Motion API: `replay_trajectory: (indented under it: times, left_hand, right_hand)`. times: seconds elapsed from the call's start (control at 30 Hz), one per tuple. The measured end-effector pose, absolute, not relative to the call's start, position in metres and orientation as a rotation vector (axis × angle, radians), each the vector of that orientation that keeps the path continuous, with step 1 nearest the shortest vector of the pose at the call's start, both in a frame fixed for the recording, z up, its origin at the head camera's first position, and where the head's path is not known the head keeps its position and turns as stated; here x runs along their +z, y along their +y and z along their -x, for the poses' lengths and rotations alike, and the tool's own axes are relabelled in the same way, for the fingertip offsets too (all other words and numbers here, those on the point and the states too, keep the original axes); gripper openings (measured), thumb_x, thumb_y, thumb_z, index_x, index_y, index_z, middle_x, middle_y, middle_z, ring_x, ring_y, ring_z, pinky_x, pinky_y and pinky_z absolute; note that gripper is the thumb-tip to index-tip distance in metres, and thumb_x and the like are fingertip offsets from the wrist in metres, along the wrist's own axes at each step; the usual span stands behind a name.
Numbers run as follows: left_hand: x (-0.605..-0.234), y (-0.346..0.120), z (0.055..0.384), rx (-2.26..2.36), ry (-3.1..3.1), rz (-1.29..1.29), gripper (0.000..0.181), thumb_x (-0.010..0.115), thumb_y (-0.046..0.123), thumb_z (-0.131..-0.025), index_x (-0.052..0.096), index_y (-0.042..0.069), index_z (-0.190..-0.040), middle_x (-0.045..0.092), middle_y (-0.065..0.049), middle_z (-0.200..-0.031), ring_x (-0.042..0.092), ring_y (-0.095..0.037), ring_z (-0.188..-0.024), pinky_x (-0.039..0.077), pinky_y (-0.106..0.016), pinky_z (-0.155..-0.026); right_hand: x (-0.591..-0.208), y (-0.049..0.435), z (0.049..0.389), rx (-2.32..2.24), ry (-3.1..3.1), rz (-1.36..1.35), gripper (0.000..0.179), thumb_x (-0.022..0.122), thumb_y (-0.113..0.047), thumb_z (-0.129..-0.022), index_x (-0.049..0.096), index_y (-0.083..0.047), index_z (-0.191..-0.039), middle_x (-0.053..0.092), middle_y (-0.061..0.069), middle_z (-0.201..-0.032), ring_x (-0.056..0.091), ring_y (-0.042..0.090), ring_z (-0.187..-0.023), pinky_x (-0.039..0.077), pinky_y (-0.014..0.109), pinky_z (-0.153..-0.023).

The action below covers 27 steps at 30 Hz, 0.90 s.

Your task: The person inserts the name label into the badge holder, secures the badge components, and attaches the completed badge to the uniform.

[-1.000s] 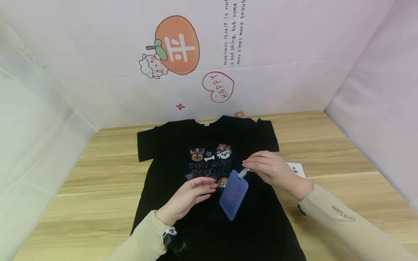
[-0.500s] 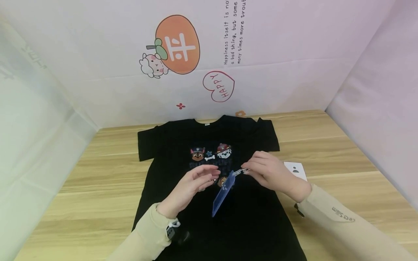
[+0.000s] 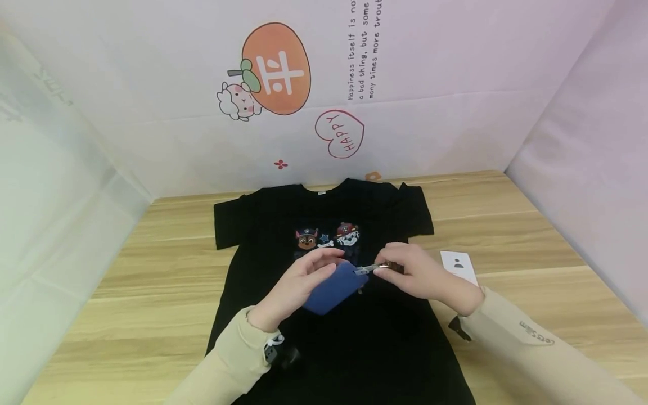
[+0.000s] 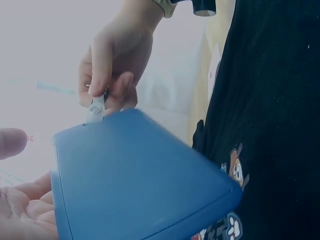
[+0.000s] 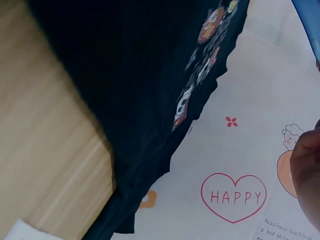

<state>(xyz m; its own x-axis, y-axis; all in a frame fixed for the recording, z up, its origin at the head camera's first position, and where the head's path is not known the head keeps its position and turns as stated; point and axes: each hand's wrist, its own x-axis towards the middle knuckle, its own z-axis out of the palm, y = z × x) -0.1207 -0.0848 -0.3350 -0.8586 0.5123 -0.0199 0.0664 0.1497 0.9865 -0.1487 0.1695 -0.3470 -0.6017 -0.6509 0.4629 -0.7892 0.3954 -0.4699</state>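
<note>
My right hand (image 3: 415,273) pinches the clip (image 3: 372,269) of a blue badge holder (image 3: 331,289), whose clear strap joins the clip to the holder's top edge. The holder is tilted above a black T-shirt (image 3: 334,354) lying spread out on the table. My left hand (image 3: 293,287) is at the holder's far side. Its fingers (image 4: 37,200) pass behind the holder's edge in the left wrist view, while the thumb (image 4: 11,143) stands apart from it. In the right wrist view only a corner of the blue holder (image 5: 311,25) shows.
A white card (image 3: 458,267) with black marks lies on the wooden table (image 3: 531,253), right of the shirt and partly behind the right forearm. Printed white cloth (image 3: 430,135) walls the back and both sides.
The badge holder has swung from hanging edge-on to lying flatter, toward the left hand. My left hand has moved slightly up and right to meet it. The right hand keeps its pinch.
</note>
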Motion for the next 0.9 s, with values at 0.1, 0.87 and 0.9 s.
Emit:
replay_trajectory:
  times: [0.1, 0.87, 0.9]
  left_hand:
    - [-0.333, -0.085, 0.121, 1.746, 2.105, -0.540, 0.039, 0.045, 0.021, -0.101, 0.045, 0.005, -0.136, 0.055, -0.017, -0.131, 0.052, -0.027, -0.121, 0.039, -0.044, -0.105]
    - [-0.354, -0.060, 0.129, 1.665, 2.263, -0.650, 0.039, 0.061, 0.010, -0.092, 0.054, 0.015, -0.130, 0.061, -0.006, -0.090, 0.051, -0.008, -0.061, 0.045, -0.020, -0.058]
    - [-0.355, -0.059, 0.130, 1.680, 2.260, -0.647, 0.039, 0.061, 0.010, -0.092, 0.054, 0.016, -0.130, 0.061, -0.005, -0.089, 0.049, -0.007, -0.059, 0.043, -0.020, -0.056]
  right_hand:
    - [-0.345, 0.169, 0.148, 1.168, -2.530, -1.243, 0.016, 0.064, -0.002, -0.087, 0.061, -0.016, -0.080, 0.052, -0.011, -0.066, 0.044, 0.000, -0.060, 0.041, 0.020, -0.051]
    - [-0.347, 0.147, 0.167, 2.082, -2.678, -0.777, 0.036, 0.042, -0.019, -0.100, 0.040, -0.006, -0.067, 0.038, -0.004, -0.059, 0.038, 0.012, -0.058, 0.034, 0.027, -0.065]
    - [-0.347, 0.147, 0.167, 2.088, -2.682, -0.752, 0.035, 0.042, -0.019, -0.099, 0.040, -0.008, -0.066, 0.039, -0.004, -0.059, 0.038, 0.011, -0.058, 0.034, 0.028, -0.065]
